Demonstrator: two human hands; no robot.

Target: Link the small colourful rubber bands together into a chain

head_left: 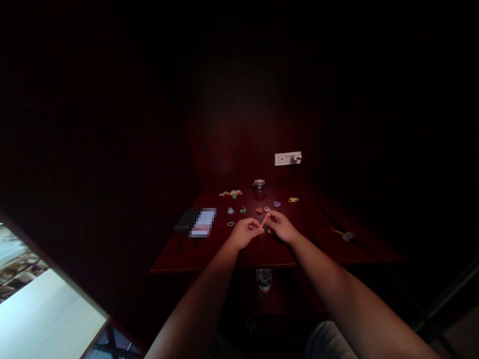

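Observation:
Above the dark red table, a thin orange hair tie (262,223) is pinched between the fingertips of my left hand (245,234) and my right hand (281,227). Both hands are closed, with their tips almost touching. Just beyond them lie small coiled groups of hair ties: orange ones (259,210), pink ones (267,209) and purple ones (277,204). Light blue hair ties (231,211) and green ones (243,210) lie left of these. Yellow ones (293,199) are further right. A mixed pile of coloured hair ties (234,193) sits at the back left.
A clear jar (259,186) stands at the back of the table (277,257). On the left are a lit phone (202,223) and a black case-like object (185,220). A cable with a connector (348,236) crosses the right. Below the tabletop stands a cup (264,280).

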